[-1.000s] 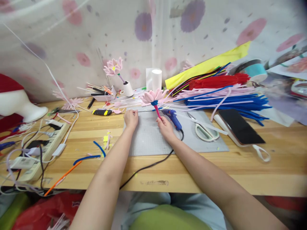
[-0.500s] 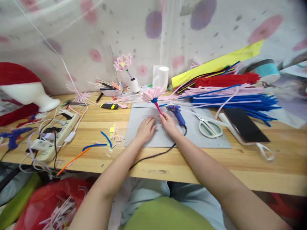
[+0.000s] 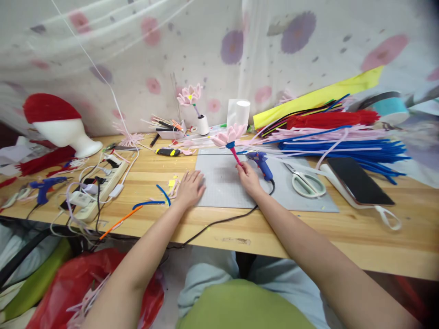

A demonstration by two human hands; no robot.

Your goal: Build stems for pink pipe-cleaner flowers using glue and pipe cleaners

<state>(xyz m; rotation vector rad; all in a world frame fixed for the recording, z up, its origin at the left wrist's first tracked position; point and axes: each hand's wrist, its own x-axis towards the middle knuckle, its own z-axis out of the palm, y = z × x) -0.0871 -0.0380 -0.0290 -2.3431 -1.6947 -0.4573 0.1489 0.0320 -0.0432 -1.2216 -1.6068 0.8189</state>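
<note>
My right hand point(image 3: 249, 179) is closed round the lower part of a pink pipe-cleaner flower point(image 3: 230, 135), which has a dark blue base and a magenta stem. The flower tilts up and to the left above the grey cutting mat point(image 3: 219, 183). My left hand point(image 3: 190, 188) lies flat with its fingers stretched out, at the mat's left edge beside pink and yellow scraps point(image 3: 173, 185). Just right of the flower a blue glue gun point(image 3: 260, 164) lies on the mat. White-handled scissors point(image 3: 307, 184) rest farther right.
A phone point(image 3: 360, 180) lies right of the mat. Bundles of blue pipe cleaners point(image 3: 346, 151) and red ones point(image 3: 331, 119) fill the back right. At left stand a power strip point(image 3: 103, 192), a second glue gun point(image 3: 44, 187) and a foam head point(image 3: 65, 130). A second flower point(image 3: 190, 95) stands behind.
My left hand has slid left across the mat to its left edge, toward the scraps. My right hand still holds the flower over the mat. The view has shifted slightly left.
</note>
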